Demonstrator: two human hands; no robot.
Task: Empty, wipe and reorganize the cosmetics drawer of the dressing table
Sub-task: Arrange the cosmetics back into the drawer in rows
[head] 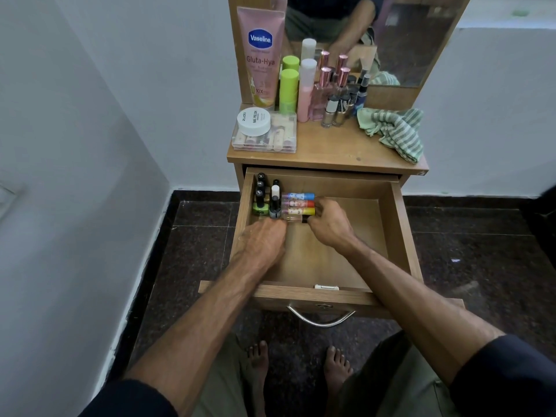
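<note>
Both bare forearms reaching far and down, left hand (pixel 264 239) knuckles up with fingers curled under, right hand (pixel 329 224) just beside it, fingertips pinching leftward, bare feet below

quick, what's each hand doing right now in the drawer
Left hand: fingers curled at the near end of the clear roll-on tube; grip hidden, cannot be told.
Right hand: pinches that tube's dark cap end.
</note>
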